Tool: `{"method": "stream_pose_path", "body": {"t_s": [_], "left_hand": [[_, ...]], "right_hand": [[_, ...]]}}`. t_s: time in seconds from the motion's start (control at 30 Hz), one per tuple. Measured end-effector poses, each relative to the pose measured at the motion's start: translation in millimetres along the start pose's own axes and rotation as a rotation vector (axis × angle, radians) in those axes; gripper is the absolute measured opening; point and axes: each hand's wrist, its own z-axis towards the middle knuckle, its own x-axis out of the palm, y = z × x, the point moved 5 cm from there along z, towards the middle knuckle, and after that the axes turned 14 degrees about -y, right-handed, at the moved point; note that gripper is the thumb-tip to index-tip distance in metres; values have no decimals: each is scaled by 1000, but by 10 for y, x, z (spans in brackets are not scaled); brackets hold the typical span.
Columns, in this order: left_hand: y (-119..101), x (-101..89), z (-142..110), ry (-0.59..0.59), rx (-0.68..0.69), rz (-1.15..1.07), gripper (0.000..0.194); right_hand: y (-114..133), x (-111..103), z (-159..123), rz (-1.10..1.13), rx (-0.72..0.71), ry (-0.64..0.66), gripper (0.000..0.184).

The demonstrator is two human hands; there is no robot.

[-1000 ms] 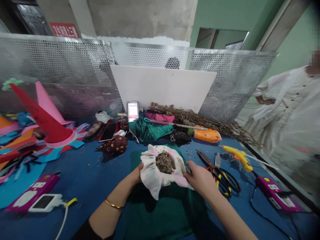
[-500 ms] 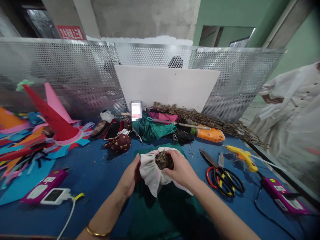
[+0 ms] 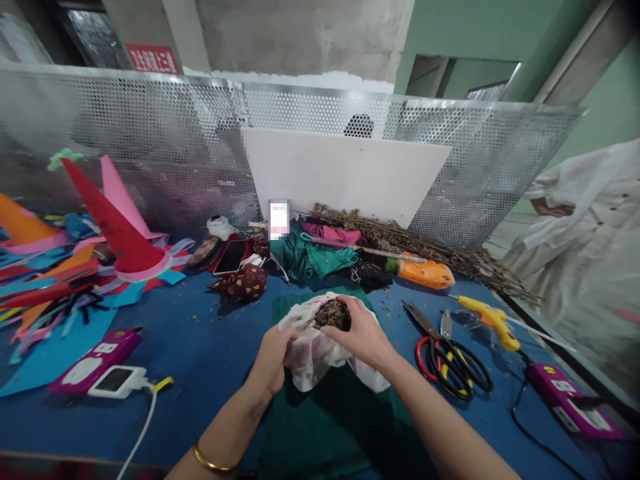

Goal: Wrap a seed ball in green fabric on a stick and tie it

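Between my hands, over a dark green cloth (image 3: 320,427), is a white cloth (image 3: 310,363) gathered around a clump of dry brown plant bits (image 3: 333,315). My left hand (image 3: 275,360) grips the left edge of the white cloth, its thumb on top. My right hand (image 3: 363,337) curls over the plant bits, with thumb and fingers pressed about the clump at the cloth's opening. A gold bangle (image 3: 213,460) circles my left wrist. Right of my hands lie scissors (image 3: 447,363) with black handles, beside red and yellow handles.
A yellow glue gun (image 3: 490,320) and a purple power strip (image 3: 570,400) lie at right. Dry stalks (image 3: 430,243), a green cloth heap (image 3: 320,260) and an orange packet (image 3: 425,272) line the back. Felt cone hats (image 3: 133,240) stand left. A person in white (image 3: 595,200) stands at far right.
My right hand has moved from the cloth's right edge onto the plant bits. My left hand has shifted its hold, and the cloth's left side is drawn in more. The view has swung slightly left.
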Motion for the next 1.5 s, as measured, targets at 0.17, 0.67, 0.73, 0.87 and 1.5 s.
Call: {"method": "stream_pose_path", "body": {"t_s": [0.17, 0.67, 0.73, 0.87, 1.5], "left_hand": [[72, -106, 32, -104, -90, -68, 9], [187, 63, -10, -3, -79, -28, 30], [210, 59, 6, -8, -91, -35, 31], [218, 56, -1, -27, -86, -22, 35], [73, 290, 206, 27, 165, 55, 35]], "right_hand": [[-99, 65, 48, 36, 96, 12, 62], [-20, 143, -52, -135, 19, 50, 100], [-30, 157, -44, -143, 26, 49, 99], [-33, 174, -23, -161, 62, 26, 95], [-57, 218, -67, -167, 106, 47, 109]]}}
